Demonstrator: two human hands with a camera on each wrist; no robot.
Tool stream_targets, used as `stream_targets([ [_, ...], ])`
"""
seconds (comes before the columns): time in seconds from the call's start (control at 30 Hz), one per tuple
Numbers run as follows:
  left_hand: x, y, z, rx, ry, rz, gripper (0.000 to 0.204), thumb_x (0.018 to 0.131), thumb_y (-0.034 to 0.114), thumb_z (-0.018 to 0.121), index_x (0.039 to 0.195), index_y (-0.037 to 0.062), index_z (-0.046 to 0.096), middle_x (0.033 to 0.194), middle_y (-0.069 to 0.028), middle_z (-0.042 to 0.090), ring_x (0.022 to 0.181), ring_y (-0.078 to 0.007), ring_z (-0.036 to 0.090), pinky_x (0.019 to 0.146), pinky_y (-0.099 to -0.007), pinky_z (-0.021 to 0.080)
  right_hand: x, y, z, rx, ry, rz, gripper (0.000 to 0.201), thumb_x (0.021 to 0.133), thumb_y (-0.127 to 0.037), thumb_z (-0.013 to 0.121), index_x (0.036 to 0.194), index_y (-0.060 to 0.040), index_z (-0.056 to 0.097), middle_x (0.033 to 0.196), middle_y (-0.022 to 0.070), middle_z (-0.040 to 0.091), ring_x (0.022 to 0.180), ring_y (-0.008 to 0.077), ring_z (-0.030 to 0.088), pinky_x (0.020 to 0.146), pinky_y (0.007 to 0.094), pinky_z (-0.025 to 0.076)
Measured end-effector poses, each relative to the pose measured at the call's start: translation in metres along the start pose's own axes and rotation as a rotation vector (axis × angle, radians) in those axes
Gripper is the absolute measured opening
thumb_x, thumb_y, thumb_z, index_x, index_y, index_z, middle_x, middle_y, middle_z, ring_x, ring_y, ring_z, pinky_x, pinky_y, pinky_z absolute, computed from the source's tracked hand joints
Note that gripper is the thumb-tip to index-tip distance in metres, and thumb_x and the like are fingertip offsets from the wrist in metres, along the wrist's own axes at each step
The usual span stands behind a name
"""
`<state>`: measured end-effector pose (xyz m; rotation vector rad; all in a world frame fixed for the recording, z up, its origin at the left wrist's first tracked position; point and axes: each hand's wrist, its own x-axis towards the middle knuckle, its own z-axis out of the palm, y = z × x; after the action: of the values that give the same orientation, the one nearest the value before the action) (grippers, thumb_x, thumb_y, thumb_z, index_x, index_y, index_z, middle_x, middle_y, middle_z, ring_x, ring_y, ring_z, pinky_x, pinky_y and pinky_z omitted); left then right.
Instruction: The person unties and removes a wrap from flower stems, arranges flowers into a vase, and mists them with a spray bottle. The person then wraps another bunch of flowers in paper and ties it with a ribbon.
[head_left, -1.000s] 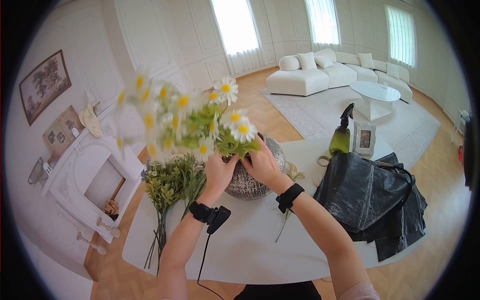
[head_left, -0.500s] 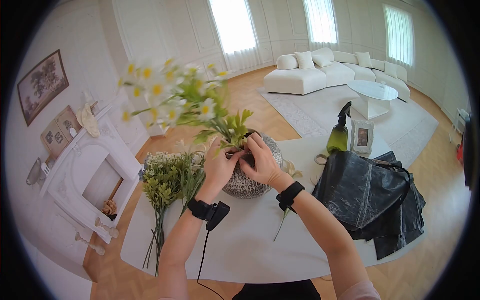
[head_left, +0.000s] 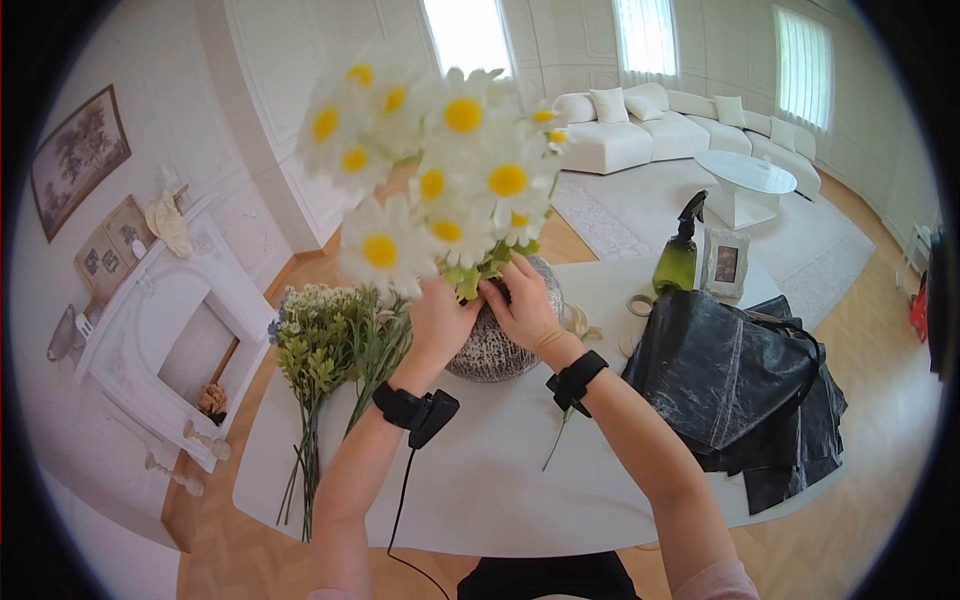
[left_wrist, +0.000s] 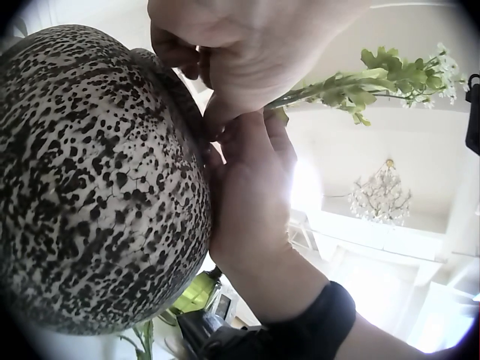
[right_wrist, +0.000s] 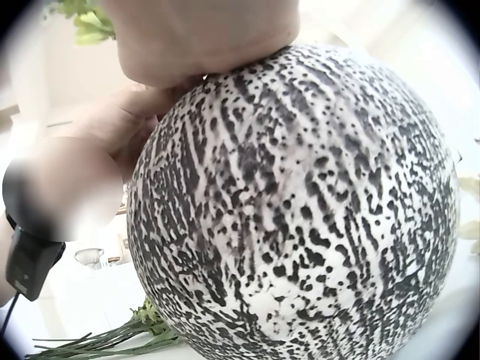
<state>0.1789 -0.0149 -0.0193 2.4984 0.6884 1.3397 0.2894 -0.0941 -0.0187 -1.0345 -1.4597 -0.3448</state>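
A bunch of white daisies with yellow centres (head_left: 462,118) stands up from the mouth of a round, black-and-white speckled vase (head_left: 492,350) on the table. My left hand (head_left: 443,318) pinches the stems at the left of the vase mouth. From the other side my right hand (head_left: 530,310) bends its fingers over the rim and grips there too. In the left wrist view, the green stems (left_wrist: 296,95) come out between the two hands, and both hands lie close against the vase. The stem ends are hidden behind fingers and rim.
Left of the vase lies a leafy bundle of flowers (head_left: 320,350). A single cream flower (head_left: 580,322) lies to its right. Farther right are a roll of tape (head_left: 640,305), a green spray bottle (head_left: 677,258), a small picture frame (head_left: 725,262) and a black bag (head_left: 715,370).
The daisies leaned far to the left; they have swung right and toward me, blooms now more upright over the vase. Both hands have stayed at the vase mouth.
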Motion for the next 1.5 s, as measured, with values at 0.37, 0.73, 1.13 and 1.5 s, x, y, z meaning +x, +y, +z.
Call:
stream_targets([
  [0.37, -0.077, -0.008, -0.119, -0.025, -0.549, -0.317, 0.022, 0.060, 0.005, 0.068, 0.080, -0.0003, 0.061, 0.064, -0.0045, 0.052, 0.057, -0.0135, 0.050, 0.055, -0.0254, 0.043, -0.010, 0.009, -0.004, -0.064, -0.071, 0.022, 0.015, 0.073, -0.009, 0.062, 0.084, -0.0001, 0.057, 0.077, 0.0131, 0.053, 0.066, 0.0291, 0.052, 0.059, 0.0344, 0.042],
  [0.73, -0.139, -0.138, -0.183, 0.801, -0.452, -0.597, 0.025, 0.064, 0.016, 0.069, 0.084, 0.0039, 0.060, 0.081, -0.0136, 0.061, 0.078, -0.0307, 0.060, 0.065, -0.0389, 0.048, -0.006, 0.001, -0.012, -0.260, -0.166, -0.055, 0.028, 0.070, -0.013, 0.065, 0.092, -0.0009, 0.053, 0.084, 0.0121, 0.054, 0.084, 0.0293, 0.051, 0.074, 0.0361, 0.038],
  [1.13, -0.154, -0.164, -0.165, 0.961, -0.538, -0.616, 0.018, 0.075, 0.019, 0.059, 0.086, 0.0047, 0.055, 0.079, -0.0147, 0.061, 0.077, -0.0335, 0.058, 0.065, -0.0436, 0.047, -0.010, 0.003, -0.016, -0.133, -0.215, 0.032, 0.031, 0.069, -0.009, 0.065, 0.095, -0.0016, 0.050, 0.084, 0.0128, 0.053, 0.082, 0.0312, 0.050, 0.074, 0.0381, 0.040],
  [1.5, -0.151, -0.153, -0.171, 0.654, -0.182, -0.516, 0.014, 0.084, 0.018, 0.046, 0.091, 0.0049, 0.048, 0.078, -0.0142, 0.060, 0.074, -0.0326, 0.058, 0.061, -0.0410, 0.042, -0.009, 0.006, -0.014, -0.098, -0.192, -0.046, 0.021, 0.069, -0.008, 0.064, 0.087, -0.0014, 0.054, 0.082, 0.0111, 0.053, 0.081, 0.0286, 0.051, 0.074, 0.0373, 0.040],
])
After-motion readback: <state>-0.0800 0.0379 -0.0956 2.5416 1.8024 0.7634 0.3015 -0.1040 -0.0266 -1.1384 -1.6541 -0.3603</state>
